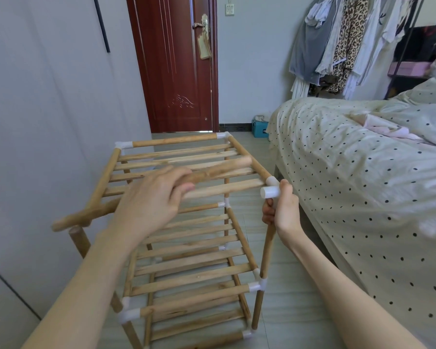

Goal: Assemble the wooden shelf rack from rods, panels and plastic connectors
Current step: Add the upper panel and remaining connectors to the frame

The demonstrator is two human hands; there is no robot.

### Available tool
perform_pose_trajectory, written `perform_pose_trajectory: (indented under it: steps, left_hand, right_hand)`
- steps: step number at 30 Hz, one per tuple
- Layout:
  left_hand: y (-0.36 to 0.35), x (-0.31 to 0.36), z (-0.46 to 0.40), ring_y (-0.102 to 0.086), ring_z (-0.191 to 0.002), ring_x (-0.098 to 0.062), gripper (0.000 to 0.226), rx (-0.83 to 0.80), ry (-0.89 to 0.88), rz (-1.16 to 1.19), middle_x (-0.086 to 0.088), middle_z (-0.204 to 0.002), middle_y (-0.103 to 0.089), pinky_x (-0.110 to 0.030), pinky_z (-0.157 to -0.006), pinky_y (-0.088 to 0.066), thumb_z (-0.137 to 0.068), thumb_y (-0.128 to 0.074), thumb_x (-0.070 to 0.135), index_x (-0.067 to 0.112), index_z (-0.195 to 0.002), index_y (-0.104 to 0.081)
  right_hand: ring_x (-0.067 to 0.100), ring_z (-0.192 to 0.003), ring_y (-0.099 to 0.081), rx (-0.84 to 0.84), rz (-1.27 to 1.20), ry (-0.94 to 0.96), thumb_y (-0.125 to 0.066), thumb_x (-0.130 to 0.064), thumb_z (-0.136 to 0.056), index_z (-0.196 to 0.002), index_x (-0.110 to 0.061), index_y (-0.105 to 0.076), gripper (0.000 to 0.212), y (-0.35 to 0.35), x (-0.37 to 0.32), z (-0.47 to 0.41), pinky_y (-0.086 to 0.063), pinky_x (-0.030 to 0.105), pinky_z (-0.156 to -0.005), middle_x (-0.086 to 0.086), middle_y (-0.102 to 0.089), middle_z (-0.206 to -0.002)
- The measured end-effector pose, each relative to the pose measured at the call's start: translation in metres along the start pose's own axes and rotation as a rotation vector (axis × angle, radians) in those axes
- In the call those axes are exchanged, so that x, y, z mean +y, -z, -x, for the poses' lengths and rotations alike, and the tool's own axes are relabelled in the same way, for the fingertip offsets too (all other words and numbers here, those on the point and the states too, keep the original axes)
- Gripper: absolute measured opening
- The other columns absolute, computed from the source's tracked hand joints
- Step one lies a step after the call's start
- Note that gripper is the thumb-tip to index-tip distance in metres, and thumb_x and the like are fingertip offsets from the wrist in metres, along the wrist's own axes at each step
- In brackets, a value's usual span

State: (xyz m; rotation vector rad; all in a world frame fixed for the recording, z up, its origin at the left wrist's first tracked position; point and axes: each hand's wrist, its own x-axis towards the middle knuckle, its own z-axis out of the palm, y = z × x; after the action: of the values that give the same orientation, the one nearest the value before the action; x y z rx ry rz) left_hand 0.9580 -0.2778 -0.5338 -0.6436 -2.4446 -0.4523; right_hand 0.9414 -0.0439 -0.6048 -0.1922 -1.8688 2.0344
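Two hands work at the rack's top tier: my left hand (pixel 149 202) curls around a loose wooden rod (pixel 146 191), my right hand (pixel 283 210) grips the corner post under the white connector (pixel 271 191). Misaligned, the rod could jam or pop that connector off.

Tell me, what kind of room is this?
Most likely a bedroom. There is a bed with a spotted cover, clothes hanging on a rack, and a door.
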Motion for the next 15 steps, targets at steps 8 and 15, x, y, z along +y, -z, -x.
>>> perform_pose_trajectory:
  steps: [8,15]
  left_hand:
    - [0.021,0.018,-0.016,-0.053,-0.068,-0.006,0.015,0.643,0.305,1.045,0.013,-0.073,-0.053,-0.022,-0.068,-0.046,-0.100,-0.032,0.027,0.028,-0.098,-0.046]
    - [-0.011,0.016,-0.021,-0.061,-0.085,-0.017,0.015,0.693,0.902,2.017,-0.003,-0.093,-0.051,-0.043,-0.075,-0.053,-0.103,-0.032,0.022,0.016,-0.105,-0.046]
  right_hand:
    - [0.008,-0.038,-0.025,-0.010,-0.010,0.022,-0.025,-0.038,-0.095,-0.053,-0.019,-0.033,0.047,-0.001,0.003,0.001,-0.024,0.021,-0.036,-0.005,-0.032,-0.044]
    - [0.007,-0.038,-0.026,-0.031,0.001,0.016,-0.024,-0.038,-0.096,-0.053,-0.018,-0.034,0.048,0.000,-0.001,0.006,-0.024,0.021,-0.037,-0.006,-0.031,-0.044]
